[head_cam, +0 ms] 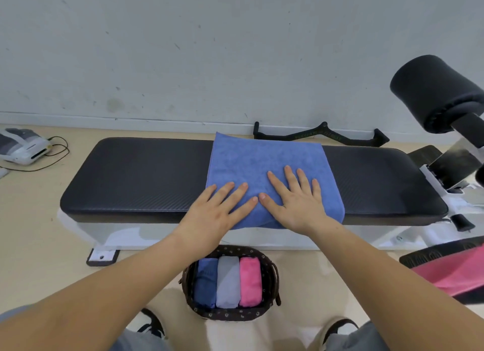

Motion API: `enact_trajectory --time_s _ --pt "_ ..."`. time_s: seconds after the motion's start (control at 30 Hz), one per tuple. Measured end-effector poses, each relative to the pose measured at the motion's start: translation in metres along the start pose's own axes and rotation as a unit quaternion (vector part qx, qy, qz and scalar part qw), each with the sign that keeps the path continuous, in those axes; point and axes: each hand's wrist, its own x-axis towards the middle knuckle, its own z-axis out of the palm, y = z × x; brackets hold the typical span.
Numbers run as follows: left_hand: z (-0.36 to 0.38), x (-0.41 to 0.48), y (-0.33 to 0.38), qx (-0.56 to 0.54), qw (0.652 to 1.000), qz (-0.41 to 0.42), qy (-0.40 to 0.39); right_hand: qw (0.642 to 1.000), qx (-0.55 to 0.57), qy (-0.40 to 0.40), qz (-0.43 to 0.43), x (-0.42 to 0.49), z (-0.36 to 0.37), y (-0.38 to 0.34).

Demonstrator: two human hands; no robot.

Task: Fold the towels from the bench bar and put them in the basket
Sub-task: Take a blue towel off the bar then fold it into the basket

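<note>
One pink towel (455,274), partly off-view.

Blue towel (264,164); black bench pad (136,175); brown flower-print basket (269,277); dark-blue (205,285), grey (227,282), pink (250,280) towels.

Fuzzy cloth towel (264,164) on matt, perhaps vinyl, bench pad (141,175).

towel (264,164) spread across bench pad (136,175), left hand (214,214) and right hand (298,204) laid flat on it, basket (227,315) set on floor before bench, three folded towels (227,281) lined inside
</note>
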Motion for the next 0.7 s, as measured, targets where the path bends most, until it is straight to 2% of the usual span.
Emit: enact_trajectory --time_s 0.13,0.27,0.37,0.47,0.5,0.6,0.7 --pt "-0.015 0.006 -0.007 -0.053 0.996 0.019 0.07 1.0 -0.006 -0.002 0.006 0.002 0.002 0.002" --pt "-0.033 0.005 -0.013 -0.095 0.987 -0.002 0.128 1.0 0.004 -0.008 0.006 0.005 0.002 0.002" --pt "-0.042 0.003 -0.016 -0.091 0.988 -0.029 0.125 0.996 0.085 0.006 0.012 0.003 -0.005 0.001" --pt "-0.049 0.001 -0.012 -0.154 0.979 -0.089 0.099 0.986 0.147 0.084 -0.014 -0.011 -0.024 -0.008" --pt "-0.051 0.001 -0.011 -0.171 0.975 -0.106 0.096 0.985 0.142 0.089 -0.041 -0.02 -0.03 -0.014" --pt "-0.051 0.003 -0.01 -0.208 0.966 -0.125 0.089 0.994 0.067 0.034 -0.078 -0.042 -0.033 -0.032" --pt "-0.056 0.006 -0.011 -0.266 0.953 -0.122 0.078 0.991 -0.01 0.094 -0.094 -0.039 -0.014 -0.036"
